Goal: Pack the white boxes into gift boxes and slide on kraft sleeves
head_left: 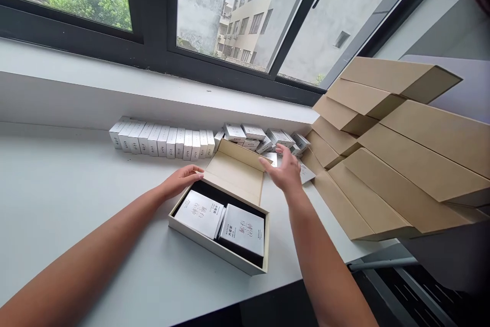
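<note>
An open cream gift box (218, 250) stands on the white table with its hinged lid (237, 176) tilted back. Two silver cartons lie side by side in its black interior: a left carton (199, 212) and a right carton (243, 230), both printed with Chinese characters. My left hand (184, 180) rests its outstretched fingertips at the lid's left edge, near the hinge. Over at the lid's far right corner is my right hand (285, 169), thumb and fingers apart, the thumb at or very near the flap. Neither hand has anything wrapped in its fingers.
A row of small silver cartons (163, 141) stands along the wall at the back of the white table (76, 199). More silver cartons (245, 133) are piled loosely behind the lid. Stacked kraft-coloured boxes (383, 184) rise at the right. Windows (245, 10) are behind.
</note>
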Available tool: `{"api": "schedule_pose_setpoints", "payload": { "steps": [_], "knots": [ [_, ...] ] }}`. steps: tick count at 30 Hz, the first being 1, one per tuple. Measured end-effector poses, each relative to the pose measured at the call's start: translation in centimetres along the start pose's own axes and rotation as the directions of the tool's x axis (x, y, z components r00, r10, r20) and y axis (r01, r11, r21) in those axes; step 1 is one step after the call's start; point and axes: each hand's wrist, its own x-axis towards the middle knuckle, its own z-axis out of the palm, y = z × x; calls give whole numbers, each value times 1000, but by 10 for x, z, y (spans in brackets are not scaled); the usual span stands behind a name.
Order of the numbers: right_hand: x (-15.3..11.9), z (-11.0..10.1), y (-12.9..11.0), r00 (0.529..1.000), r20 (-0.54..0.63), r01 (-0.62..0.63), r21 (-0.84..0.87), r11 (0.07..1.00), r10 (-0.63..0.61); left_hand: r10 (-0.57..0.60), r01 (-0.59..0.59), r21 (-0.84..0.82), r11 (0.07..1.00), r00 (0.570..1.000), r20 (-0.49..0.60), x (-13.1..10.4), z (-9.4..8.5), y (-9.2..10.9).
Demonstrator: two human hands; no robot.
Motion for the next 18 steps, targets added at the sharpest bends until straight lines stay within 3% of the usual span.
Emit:
{"api": "schedule_pose_setpoints", "payload": {
  "steps": [3, 6, 9, 12, 13, 14, 15, 16, 17, 18],
  "knots": [
    [26, 46, 19, 994, -34, -105, -164, 981, 101, 36, -39, -79, 996, 998, -45, 2, -2, -6],
    [33, 59, 28, 997, -41, -65, -161, 985, 60, 56, -60, -62, 996, 997, -60, 4, -4, -8],
    [27, 25, 23, 993, -112, 10, -123, 992, -24, 21, -32, -75, 997, 989, -148, 7, -4, -9],
    [-5, -44, 7, 947, -231, 224, -27, 974, -224, -13, -26, -166, 986, 974, -228, 11, -6, -10],
    [-24, -71, 2, 874, -286, 422, 47, 906, -392, -24, -24, -206, 978, 974, -225, 12, -8, -10],
    [-46, -96, -2, 776, -242, 620, 117, 776, -583, -37, -20, -255, 967, 976, -216, 12, -12, -10],
    [-70, -118, -4, 688, -66, 720, 184, 669, -723, -53, -11, -313, 950, 979, -197, 11, -16, -9],
    [-95, -135, -4, 587, 152, 754, 255, 606, -795, -71, 7, -373, 928, 985, -159, 10, -22, -7],
    [-117, -146, 0, 518, 354, 720, 312, 620, -779, -86, 36, -420, 907, 991, -99, 7, -29, -4],
    [-135, -150, 7, 496, 471, 661, 341, 669, -730, -94, 77, -440, 895, 995, -16, 3, -35, -1]
  ]
}}
